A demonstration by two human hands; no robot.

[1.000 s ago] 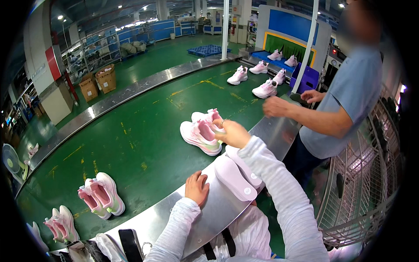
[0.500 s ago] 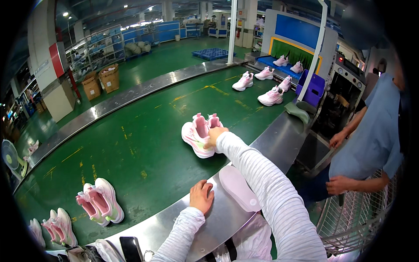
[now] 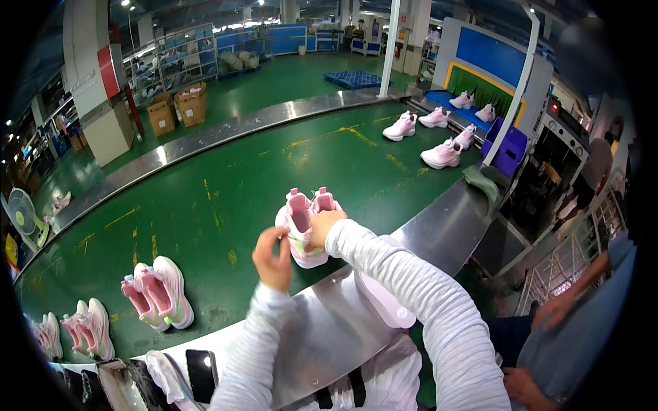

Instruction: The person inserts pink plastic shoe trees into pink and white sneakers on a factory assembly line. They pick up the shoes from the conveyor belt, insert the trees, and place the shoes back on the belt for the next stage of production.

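A pair of pink-and-white sneakers stands upright side by side on the green belt in front of me. My right hand is closed around the near side of the right-hand shoe, its fingertips hidden between the two. Close beside the left-hand shoe is my left hand, thumb and forefinger apart, with nothing seen in it; whether it touches the shoe I cannot tell. Partly under my right forearm, a pale pink sole-shaped piece lies on the steel edge.
More sneaker pairs stand along the belt at left. Several single sneakers sit at the far right near a machine with a green curtain. A phone lies on the ledge. At right, a co-worker's arm is near a wire cart.
My left hand has risen from the steel edge to beside the left-hand sneaker. The sneakers and my right hand appear slightly nearer. The co-worker has shifted lower in the view.
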